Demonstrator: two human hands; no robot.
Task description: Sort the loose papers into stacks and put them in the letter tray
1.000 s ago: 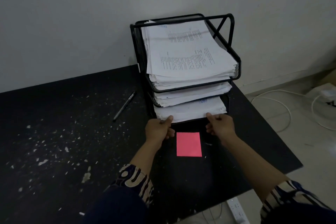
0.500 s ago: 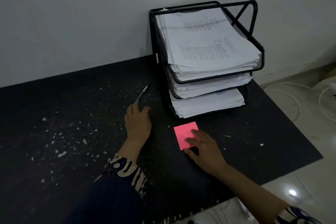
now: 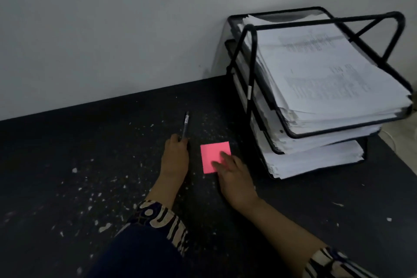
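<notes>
Dark speckled desk against a pale wall, with the filing all but done.

Papers [image 3: 334, 70] lie stacked in all three tiers of the black wire letter tray [image 3: 246, 56], which stands at the right of the desk [image 3: 67, 165] close to the wall; no loose sheets show on the desktop. The left hand [image 3: 176, 158] curls its fingers round the lower end of a pen [image 3: 186, 125] lying on the desk. The right hand [image 3: 234, 176] rests with straight fingers flat on a pink sticky note pad [image 3: 214, 151] just in front of the tray. Sorting looks complete, and the step in hand seems to be labelling. Next, I judge, the pen must be lifted to writing position while the right hand steadies the pad.
</notes>
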